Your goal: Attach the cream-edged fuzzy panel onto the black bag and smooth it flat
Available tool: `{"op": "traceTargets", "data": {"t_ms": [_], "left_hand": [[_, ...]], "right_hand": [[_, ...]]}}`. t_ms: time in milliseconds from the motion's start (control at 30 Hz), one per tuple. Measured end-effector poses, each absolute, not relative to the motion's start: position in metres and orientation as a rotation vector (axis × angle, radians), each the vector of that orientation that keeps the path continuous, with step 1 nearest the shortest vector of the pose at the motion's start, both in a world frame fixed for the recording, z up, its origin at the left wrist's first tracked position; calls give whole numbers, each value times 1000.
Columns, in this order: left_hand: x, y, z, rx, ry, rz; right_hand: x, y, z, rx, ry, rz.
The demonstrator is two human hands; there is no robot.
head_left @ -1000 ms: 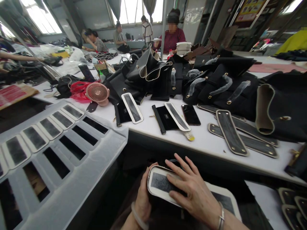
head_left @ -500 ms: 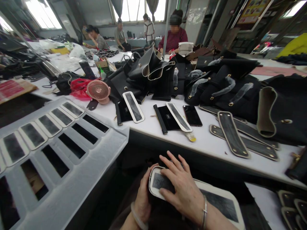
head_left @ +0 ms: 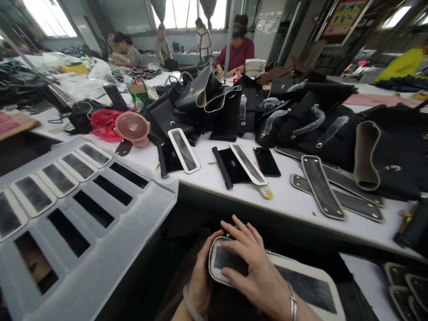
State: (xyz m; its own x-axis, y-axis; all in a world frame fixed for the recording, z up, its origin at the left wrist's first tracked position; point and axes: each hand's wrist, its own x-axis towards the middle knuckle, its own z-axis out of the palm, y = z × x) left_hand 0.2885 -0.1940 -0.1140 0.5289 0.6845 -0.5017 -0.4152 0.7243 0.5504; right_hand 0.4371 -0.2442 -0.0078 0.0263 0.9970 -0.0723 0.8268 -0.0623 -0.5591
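A bag bottom panel (head_left: 310,285), long and round-cornered with a cream border and dark grey centre, lies low in front of me, attached along its edge to dark material. My left hand (head_left: 199,272) wraps around its rounded near-left end, thumb and fingers along the rim. Across the top lies my right hand (head_left: 256,263), its fingers spread toward the far edge and its thumb resting on the panel's face. The right hand hides the panel's middle. Dark shadow covers most of what hangs below.
On the left, a grey slotted board (head_left: 110,249) carries several cream-edged panels (head_left: 60,178). The white table (head_left: 214,178) ahead holds a pink fan (head_left: 133,128), a phone (head_left: 267,161), studded straps (head_left: 323,187) and black bags (head_left: 307,116). Several people work farther back.
My view has shifted slightly, so the board and table sit a little further left. The right hand's fingers are slightly more bent on the panel; the left hand keeps its hold.
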Motion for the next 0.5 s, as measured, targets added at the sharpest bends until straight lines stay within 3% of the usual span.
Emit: {"op": "traceTargets", "data": {"t_ms": [133,267,400,500], "left_hand": [[288,-193,-115,490,749,671],[289,-191,-104,482,794,595],[286,-181,-86,572,893,496],[276,-170,-71,1004,959,566]], "right_hand": [[441,-260,-15,-2008,-1810,485],[442,-267,-9,-1984,-1734,564],[472,-281,2,-1905,-1178,574],[508,-317,-10,-1846,-684,480]]}}
